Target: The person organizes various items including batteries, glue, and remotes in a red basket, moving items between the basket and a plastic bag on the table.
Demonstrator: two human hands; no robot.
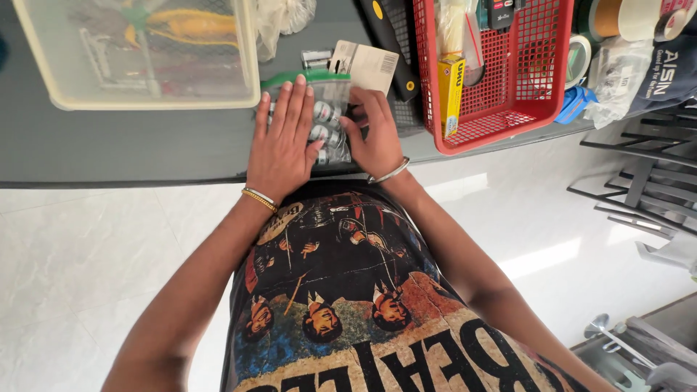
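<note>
A clear blister pack of several small batteries (326, 123) with a green top edge lies on the dark table (109, 145) near its front edge. My left hand (283, 141) lies flat on the pack's left side, fingers together and pointing away from me. My right hand (374, 131) presses on the pack's right side, fingers curled at its edge. Both wrists carry bangles. A grey card package (367, 67) lies just behind the pack, with two loose batteries (316, 56) beside it.
A translucent cream bin (138, 54) with tools stands at the back left. A red mesh basket (501, 72) holding a yellow glue box (451, 91) sits to the right, tape rolls (624, 18) beyond it. Dark chair frames (639, 174) stand on the white tiled floor at right.
</note>
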